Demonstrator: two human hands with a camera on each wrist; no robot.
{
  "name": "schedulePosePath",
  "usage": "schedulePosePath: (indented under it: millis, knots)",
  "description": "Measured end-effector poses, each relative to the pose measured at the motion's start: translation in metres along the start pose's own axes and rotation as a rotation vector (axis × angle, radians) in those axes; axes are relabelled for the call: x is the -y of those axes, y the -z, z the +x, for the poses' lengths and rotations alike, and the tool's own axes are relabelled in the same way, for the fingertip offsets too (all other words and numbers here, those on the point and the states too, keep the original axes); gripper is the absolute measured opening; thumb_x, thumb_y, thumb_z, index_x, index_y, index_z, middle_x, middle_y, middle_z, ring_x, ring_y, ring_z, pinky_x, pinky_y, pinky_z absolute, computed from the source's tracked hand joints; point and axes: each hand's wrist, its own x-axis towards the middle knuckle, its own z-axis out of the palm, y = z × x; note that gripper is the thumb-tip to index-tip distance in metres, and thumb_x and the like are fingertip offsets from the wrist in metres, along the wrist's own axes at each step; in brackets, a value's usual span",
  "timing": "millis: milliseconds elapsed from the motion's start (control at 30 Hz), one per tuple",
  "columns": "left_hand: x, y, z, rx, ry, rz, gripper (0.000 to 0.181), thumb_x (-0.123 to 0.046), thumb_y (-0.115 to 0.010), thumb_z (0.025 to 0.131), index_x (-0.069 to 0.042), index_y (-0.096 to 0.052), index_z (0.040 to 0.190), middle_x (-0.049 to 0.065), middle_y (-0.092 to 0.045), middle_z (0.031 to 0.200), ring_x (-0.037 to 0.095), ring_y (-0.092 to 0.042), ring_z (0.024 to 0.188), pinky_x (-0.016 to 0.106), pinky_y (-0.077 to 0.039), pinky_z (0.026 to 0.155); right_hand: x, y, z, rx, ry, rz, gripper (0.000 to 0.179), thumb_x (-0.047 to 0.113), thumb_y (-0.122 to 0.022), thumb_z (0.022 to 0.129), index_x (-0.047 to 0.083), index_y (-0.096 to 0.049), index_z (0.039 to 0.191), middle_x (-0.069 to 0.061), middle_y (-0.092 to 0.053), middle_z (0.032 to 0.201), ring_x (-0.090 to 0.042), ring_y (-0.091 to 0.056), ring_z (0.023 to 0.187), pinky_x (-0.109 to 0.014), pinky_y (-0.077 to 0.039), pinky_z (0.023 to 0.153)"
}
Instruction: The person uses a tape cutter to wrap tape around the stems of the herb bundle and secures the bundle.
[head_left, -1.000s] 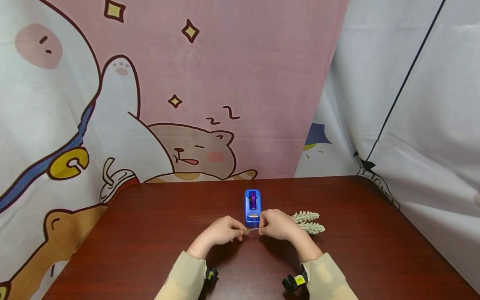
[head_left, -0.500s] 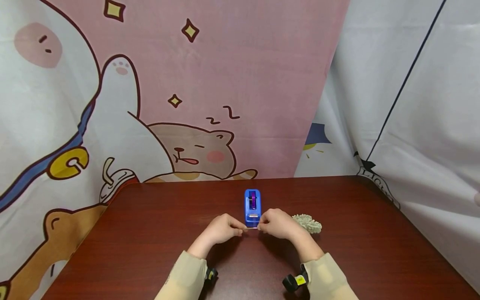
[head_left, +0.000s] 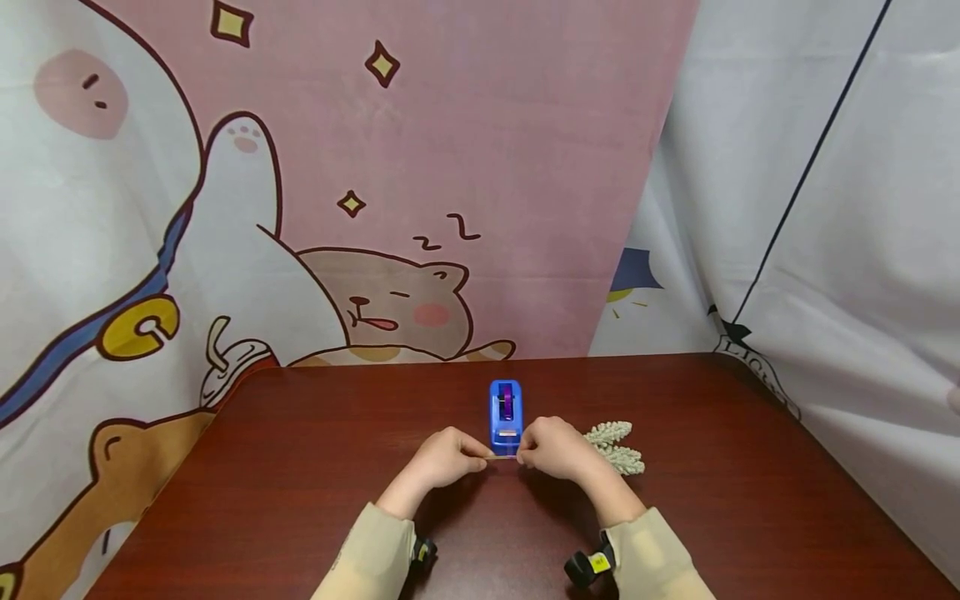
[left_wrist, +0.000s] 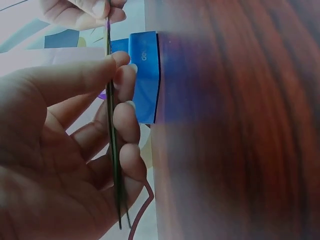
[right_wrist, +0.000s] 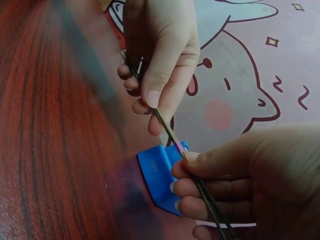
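Observation:
Two thin dark-green stems (head_left: 500,457) run between my hands, with pale green flower spikes (head_left: 621,460) at their right end, beyond my right hand. My left hand (head_left: 447,457) pinches the stems between thumb and fingers; in the left wrist view their bare ends cross its palm. With thumb and fingertips, my right hand (right_wrist: 225,175) pinches them farther along. A bit of purple tape (right_wrist: 179,146) shows on the stems beside the right thumb. Just behind the hands stands a blue tape dispenser (head_left: 506,419) with a purple roll (head_left: 507,402).
The dark red-brown wooden table (head_left: 300,467) extends around both arms. A cartoon-printed cloth (head_left: 525,167) hangs behind it, and a white cloth (head_left: 847,183) hangs on the right.
The flower spikes turned: spread apart a second ago, overlapping half a second ago, and apart again now. Both hands stay nearly in place with the stems between them.

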Motion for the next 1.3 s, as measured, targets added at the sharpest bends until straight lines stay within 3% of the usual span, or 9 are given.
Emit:
schedulePosePath:
  millis: [733,1067,1300]
  knots:
    - [0.0008,-0.0003,0.0009,-0.017,0.027,0.02,0.011,-0.014,-0.071,0.085,-0.016,-0.08,0.09,-0.005,-0.071,0.088,0.011,-0.052,0.07,0.029,-0.043,0.062,-0.004,-0.0037,0.0022,-0.028,0.003,-0.017,0.023,0.01,-0.075,0.08,0.016,-0.064,0.061,0.011,-0.052,0.056,-0.009,-0.044,0.054,-0.028,-0.039,0.054]
    - [0.0005,0.0002,0.0007,-0.021,0.021,0.019,0.011,-0.015,-0.071,0.085,-0.015,-0.08,0.09,-0.004,-0.072,0.09,0.009,-0.055,0.076,0.031,-0.045,0.067,-0.0023,-0.0035,0.0011,-0.048,-0.015,-0.028,0.023,0.011,-0.077,0.078,0.017,-0.063,0.061,0.011,-0.053,0.059,-0.009,-0.046,0.057,-0.029,-0.04,0.056]
    - [0.001,0.0006,0.0009,-0.017,0.024,0.007,0.012,-0.014,-0.07,0.086,-0.014,-0.08,0.092,-0.006,-0.069,0.083,0.01,-0.05,0.067,0.028,-0.041,0.059,-0.0018,-0.0048,0.0016,-0.063,-0.028,-0.033,0.022,0.01,-0.078,0.077,0.017,-0.063,0.062,0.01,-0.055,0.062,-0.009,-0.047,0.059,-0.03,-0.042,0.058]
